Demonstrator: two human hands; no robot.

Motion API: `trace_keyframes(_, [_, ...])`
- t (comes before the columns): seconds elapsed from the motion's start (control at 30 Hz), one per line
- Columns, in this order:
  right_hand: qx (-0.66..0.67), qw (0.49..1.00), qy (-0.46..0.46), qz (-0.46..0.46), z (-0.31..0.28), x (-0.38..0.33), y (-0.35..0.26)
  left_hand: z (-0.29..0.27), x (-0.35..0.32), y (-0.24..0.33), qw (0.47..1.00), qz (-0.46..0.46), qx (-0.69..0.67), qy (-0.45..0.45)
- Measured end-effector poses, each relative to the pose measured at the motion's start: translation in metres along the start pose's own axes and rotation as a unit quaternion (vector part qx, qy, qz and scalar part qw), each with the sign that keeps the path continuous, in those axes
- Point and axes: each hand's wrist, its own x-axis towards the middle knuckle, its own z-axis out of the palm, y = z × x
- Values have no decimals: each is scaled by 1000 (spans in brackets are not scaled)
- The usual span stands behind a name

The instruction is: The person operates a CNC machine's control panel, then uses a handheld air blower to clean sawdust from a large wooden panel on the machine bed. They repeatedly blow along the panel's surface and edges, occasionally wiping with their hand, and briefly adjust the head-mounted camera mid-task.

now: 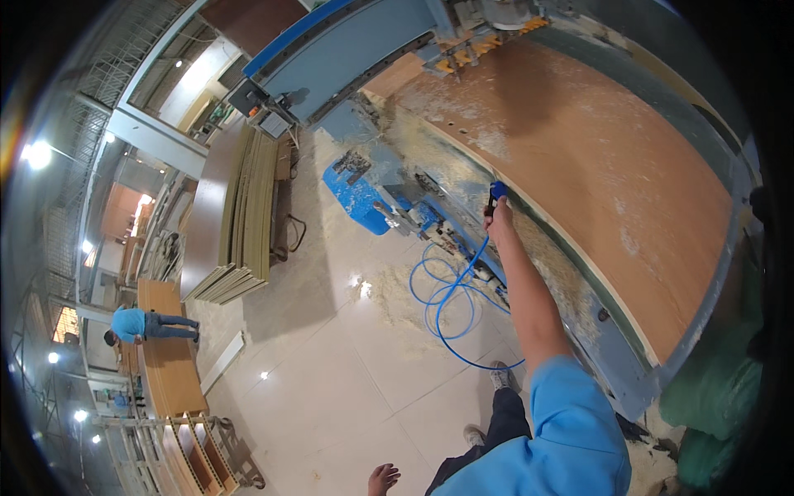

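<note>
Grips a blue-and-black tool (497, 191) with right fingers (499, 217) right of center, beside a brown board (595, 174); dangles left fingers (386, 475), released, at bottom center.

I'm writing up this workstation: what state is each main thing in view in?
Right hand: closed around the air gun.
Air gun: gripped, at the wood panel's near edge.
Blue air hose: loosely looped, running up to the right hand.
Left hand: partly open, nothing visible in it.
Wood panel: flat, patched with sawdust.
Stacked boards: piled, ends uneven.
Ceiling lights: lit.
</note>
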Motion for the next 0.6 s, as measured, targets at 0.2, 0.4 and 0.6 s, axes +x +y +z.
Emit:
trace_keyframes(0.2, [1,999,-22,44,93,51,-7,19,4,-22,1000,-26,5,-7])
trace_keyframes(0.4, [-35,999,-27,26,92,62,-17,16,1,-48,998,-63,-16,2])
trace_keyframes(0.6, [-150,985,29,-81,-72,-17,-21,34,-1,-21,999,-42,-14,-23])
